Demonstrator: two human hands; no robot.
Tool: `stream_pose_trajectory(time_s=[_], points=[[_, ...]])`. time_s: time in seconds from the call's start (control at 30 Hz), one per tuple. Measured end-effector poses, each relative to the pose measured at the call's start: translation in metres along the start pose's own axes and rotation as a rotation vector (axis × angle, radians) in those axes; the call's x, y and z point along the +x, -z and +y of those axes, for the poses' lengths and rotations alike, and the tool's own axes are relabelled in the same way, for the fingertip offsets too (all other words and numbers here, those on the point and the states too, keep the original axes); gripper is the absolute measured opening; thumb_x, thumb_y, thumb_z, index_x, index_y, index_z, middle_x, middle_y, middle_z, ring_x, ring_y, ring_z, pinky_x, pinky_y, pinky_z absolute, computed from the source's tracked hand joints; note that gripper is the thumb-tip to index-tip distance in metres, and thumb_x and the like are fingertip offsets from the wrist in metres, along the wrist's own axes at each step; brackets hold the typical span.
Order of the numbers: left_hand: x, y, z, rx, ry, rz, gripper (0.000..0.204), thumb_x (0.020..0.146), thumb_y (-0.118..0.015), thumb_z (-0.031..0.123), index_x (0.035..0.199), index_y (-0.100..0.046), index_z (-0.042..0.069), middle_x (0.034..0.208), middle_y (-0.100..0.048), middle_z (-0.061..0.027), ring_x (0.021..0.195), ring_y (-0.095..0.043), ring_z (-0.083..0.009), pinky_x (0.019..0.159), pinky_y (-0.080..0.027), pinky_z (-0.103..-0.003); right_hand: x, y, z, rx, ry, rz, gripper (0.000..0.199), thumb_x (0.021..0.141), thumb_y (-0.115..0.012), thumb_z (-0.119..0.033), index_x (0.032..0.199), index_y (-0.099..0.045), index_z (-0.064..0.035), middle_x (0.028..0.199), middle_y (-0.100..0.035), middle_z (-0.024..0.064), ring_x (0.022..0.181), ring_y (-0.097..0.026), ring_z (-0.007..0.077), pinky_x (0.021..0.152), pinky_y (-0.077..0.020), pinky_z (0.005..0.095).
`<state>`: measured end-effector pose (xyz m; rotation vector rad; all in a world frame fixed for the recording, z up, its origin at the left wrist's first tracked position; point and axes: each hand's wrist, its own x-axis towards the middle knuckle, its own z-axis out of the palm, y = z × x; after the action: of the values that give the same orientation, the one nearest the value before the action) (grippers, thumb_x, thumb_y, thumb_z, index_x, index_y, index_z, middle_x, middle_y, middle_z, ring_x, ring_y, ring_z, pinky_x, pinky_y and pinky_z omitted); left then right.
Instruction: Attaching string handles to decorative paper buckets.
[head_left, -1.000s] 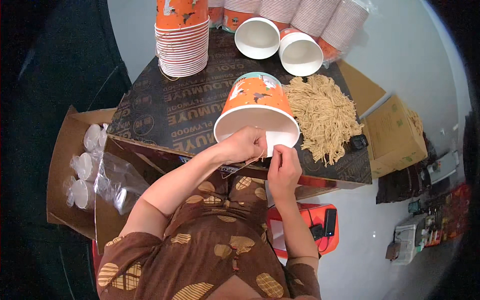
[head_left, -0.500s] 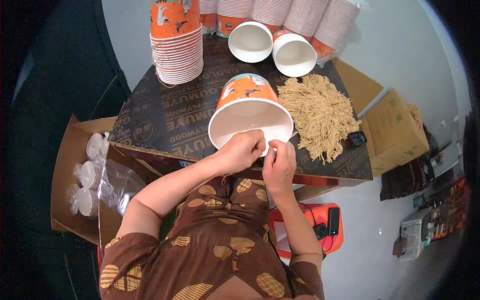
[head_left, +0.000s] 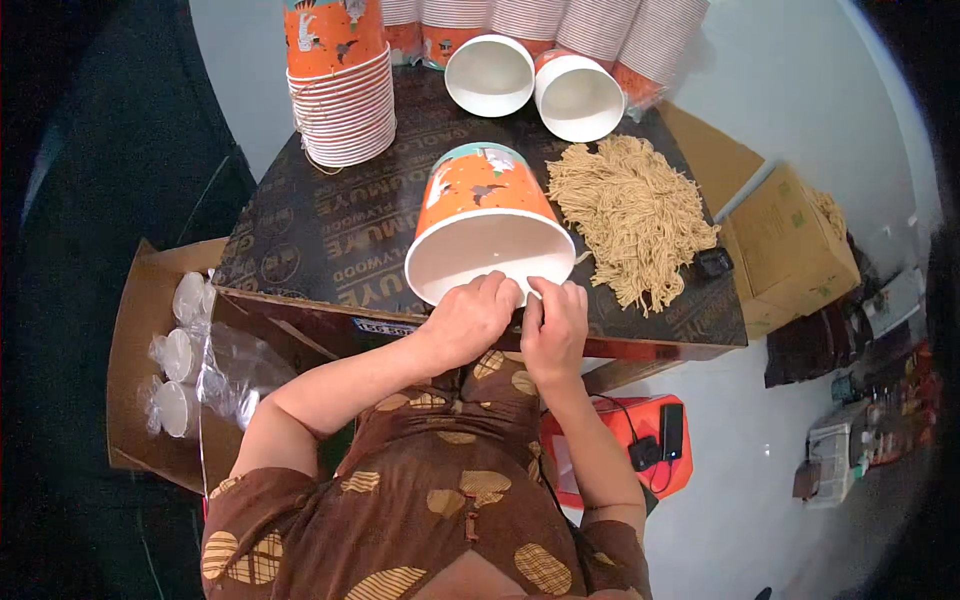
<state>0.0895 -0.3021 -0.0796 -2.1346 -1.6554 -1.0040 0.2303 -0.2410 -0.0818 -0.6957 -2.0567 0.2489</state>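
Observation:
An orange paper bucket (head_left: 490,185) with animal prints lies on its side on the dark tabletop, its white mouth facing me. My left hand (head_left: 470,320) is closed at the near rim, fingers curled over the edge. Right beside it, my right hand (head_left: 556,325) pinches the same rim with thumb and forefinger. The fingertips of both hands nearly meet there; any small thing between them is hidden. A loose heap of tan cords (head_left: 645,220) lies to the right of the bucket.
Nested buckets (head_left: 345,115) stand at the far left, with cords on them. Two loose buckets (head_left: 490,75) and several wrapped stacks (head_left: 600,30) are at the back. Cardboard boxes (head_left: 130,350) flank the table. A red stool (head_left: 600,420) carries a black device (head_left: 672,430).
My left hand has lowered its fingers from just inside the mouth onto the rim. My right hand stays beside it at the rim. The whole view has shifted slightly.

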Motion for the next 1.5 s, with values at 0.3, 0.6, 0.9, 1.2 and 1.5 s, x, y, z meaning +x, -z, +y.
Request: stream_pose_trajectory(time_s=[0.3, 0.6, 0.9, 1.2, 1.5], points=[[-0.003, 0.000, -0.003, 0.043, -0.052, -0.024, 0.019, 0.080, -0.058, 0.006, 0.093, -0.047, 0.000, 0.077, -0.056, -0.0116, 0.066, -0.063, -0.0277, 0.052, -0.053, -0.038, 0.004, 0.001, 0.002, 0.101, -0.087, -0.150, 0.029, 0.085, -0.058, 0.000, 0.114, -0.063, -0.0067, 0.092, -0.051, 0.0175, 0.092, -0.050, 0.0380, 0.083, -0.0423, 0.0455], [-0.004, -0.002, -0.004, 0.023, -0.031, 0.002, 0.019, 0.079, -0.059, 0.006, 0.094, -0.048, 0.001, 0.075, -0.056, -0.0112, 0.066, -0.064, -0.0283, 0.050, -0.052, -0.039, 0.008, 0.005, 0.005, 0.244, -0.167, -0.263, 0.023, 0.085, -0.060, -0.002, 0.107, -0.063, -0.0074, 0.101, -0.057, 0.0202, 0.097, -0.055, 0.0404, 0.084, -0.0439, 0.0484], [-0.002, 0.003, -0.009, -0.225, 0.065, 0.109, 0.011, 0.085, -0.062, 0.005, 0.091, -0.053, 0.002, 0.081, -0.063, -0.0150, 0.067, -0.064, -0.0342, 0.053, -0.050, -0.043, 0.003, 0.003, 0.006, 0.204, -0.179, -0.228, 0.011, 0.087, -0.061, 0.000, 0.097, -0.060, -0.0033, 0.088, -0.059, 0.0179, 0.075, -0.062, 0.0326, 0.067, -0.0491, 0.0386], [0.005, 0.008, -0.005, -0.413, 0.314, 0.043, 0.004, 0.083, -0.062, 0.004, 0.083, -0.060, 0.000, 0.084, -0.061, -0.0172, 0.078, -0.062, -0.0381, 0.067, -0.049, -0.045, -0.001, 0.011, 0.001, 0.290, -0.050, -0.198, 0.008, 0.086, -0.060, 0.002, 0.092, -0.055, -0.0008, 0.083, -0.055, 0.0158, 0.073, -0.058, 0.0325, 0.066, -0.0466, 0.0378], [0.008, 0.007, -0.005, -0.429, 0.353, 0.040, 0.006, 0.084, -0.063, 0.002, 0.083, -0.057, -0.001, 0.081, -0.060, -0.0168, 0.074, -0.062, -0.0359, 0.065, -0.049, -0.042, -0.013, 0.013, -0.014, 0.147, 0.039, -0.134, 0.012, 0.080, -0.059, 0.007, 0.087, -0.053, 0.0000, 0.093, -0.051, 0.0178, 0.083, -0.054, 0.0363, 0.072, -0.0446, 0.0426]])
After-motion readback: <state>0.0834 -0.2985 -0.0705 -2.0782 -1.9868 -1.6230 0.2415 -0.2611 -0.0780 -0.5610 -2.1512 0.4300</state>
